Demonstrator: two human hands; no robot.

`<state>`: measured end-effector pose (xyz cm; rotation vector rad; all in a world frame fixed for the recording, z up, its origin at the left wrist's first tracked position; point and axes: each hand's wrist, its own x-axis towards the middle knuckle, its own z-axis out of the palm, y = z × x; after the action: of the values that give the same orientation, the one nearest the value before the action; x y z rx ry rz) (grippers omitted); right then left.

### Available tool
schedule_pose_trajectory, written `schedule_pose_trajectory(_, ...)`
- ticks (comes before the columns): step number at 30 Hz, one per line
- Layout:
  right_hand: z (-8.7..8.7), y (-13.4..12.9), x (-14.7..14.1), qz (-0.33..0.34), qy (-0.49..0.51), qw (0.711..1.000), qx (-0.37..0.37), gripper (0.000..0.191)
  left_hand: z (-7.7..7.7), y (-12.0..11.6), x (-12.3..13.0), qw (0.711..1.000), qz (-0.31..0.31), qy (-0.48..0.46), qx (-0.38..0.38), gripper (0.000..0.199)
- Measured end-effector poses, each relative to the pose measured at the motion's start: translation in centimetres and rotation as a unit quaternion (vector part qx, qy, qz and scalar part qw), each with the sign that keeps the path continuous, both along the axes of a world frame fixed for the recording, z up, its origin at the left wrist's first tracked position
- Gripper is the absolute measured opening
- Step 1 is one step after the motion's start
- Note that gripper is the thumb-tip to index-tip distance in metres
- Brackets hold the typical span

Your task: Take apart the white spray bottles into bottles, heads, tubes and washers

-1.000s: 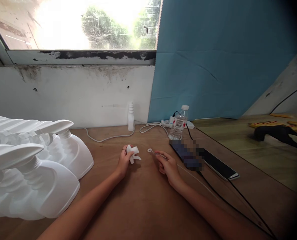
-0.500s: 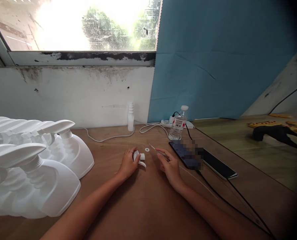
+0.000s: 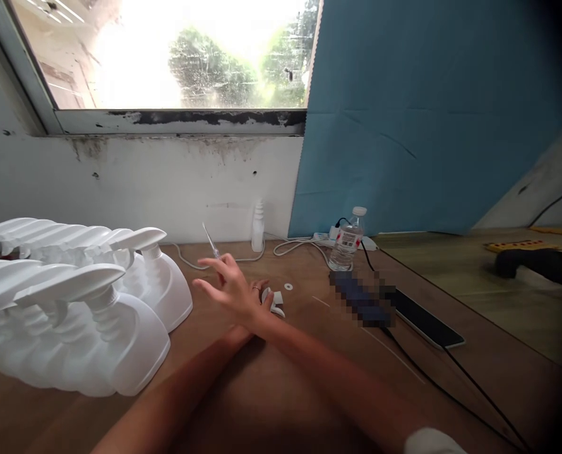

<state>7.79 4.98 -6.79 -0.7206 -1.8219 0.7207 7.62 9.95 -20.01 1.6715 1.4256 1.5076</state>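
Observation:
My right hand (image 3: 228, 289) is crossed over my left forearm, near the white spray bottles on the left. In it is a thin screwdriver (image 3: 212, 243) with a clear handle, its metal tip pointing up and to the left; the thumb and index finger are extended, and how the handle is gripped is partly hidden. Behind the right wrist, my left hand (image 3: 262, 294) is closed around a white spray trigger head (image 3: 278, 302) low over the table; much of this hand is covered. A small white ring-shaped washer (image 3: 288, 286) lies flat just beyond it.
Rows of white spray bottles (image 3: 143, 343) with trigger heads stand on the left of the wooden table (image 3: 281, 403). A small white bottle (image 3: 258, 228), a water bottle (image 3: 347, 246), white cable and two phones, one blurred (image 3: 363, 299), one dark-screened (image 3: 427, 318), lie behind and right.
My right hand has swung left across my left arm, carrying the screwdriver from the right side toward the bottles. My left hand still holds the trigger head. The view has shifted slightly.

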Motion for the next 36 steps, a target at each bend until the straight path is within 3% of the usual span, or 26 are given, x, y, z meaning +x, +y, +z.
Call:
schedule_pose_trajectory(5,2.0,2.8,-6.9,0.016,0.023,0.998,-0.057,0.056,-0.2,0.6,-1.0,0.998,-0.037,-0.034,-0.035,0.029)
schedule_pose_trajectory(9,2.1,3.8,-8.3,0.059,0.022,0.993,-0.099,0.043,-0.2,0.7,-1.3,0.995,-0.046,-0.073,-0.054,0.03)
schedule_pose_trajectory(11,2.3,3.9,-7.0,0.043,0.056,0.995,-0.075,0.037,0.0,0.6,-1.3,0.992,-0.05,-0.097,-0.06,0.03)
schedule_pose_trajectory(14,3.2,4.1,-2.7,-0.049,0.135,0.99,-0.012,0.036,0.6,0.1,-1.4,0.987,-0.067,-0.132,-0.07,0.034)
schedule_pose_trajectory(16,4.3,4.5,1.0,-0.114,0.182,0.976,-0.031,0.04,1.3,-0.3,-1.5,0.983,-0.078,-0.153,-0.072,0.039)
schedule_pose_trajectory(20,6.1,5.5,8.2,-0.18,0.292,0.936,-0.075,0.039,2.8,-1.0,-1.6,0.977,-0.087,-0.181,-0.065,0.051)
schedule_pose_trajectory(23,6.4,6.3,11.8,-0.235,0.312,0.918,-0.07,0.041,3.5,-1.3,-1.4,0.976,-0.081,-0.199,-0.038,0.074)
schedule_pose_trajectory(27,5.9,6.5,13.3,-0.264,0.284,0.916,-0.103,0.048,3.6,-1.3,-1.3,0.98,-0.049,-0.191,-0.01,0.1)
schedule_pose_trajectory(32,6.1,5.8,12.8,-0.235,0.255,0.932,-0.105,0.043,3.7,-1.3,-1.8,0.993,-0.003,-0.122,0.007,0.1)
schedule_pose_trajectory(36,6.9,5.5,13.6,-0.202,0.212,0.951,-0.094,0.038,4.2,-1.4,-2.3,0.988,-0.025,-0.141,0.058,0.086)
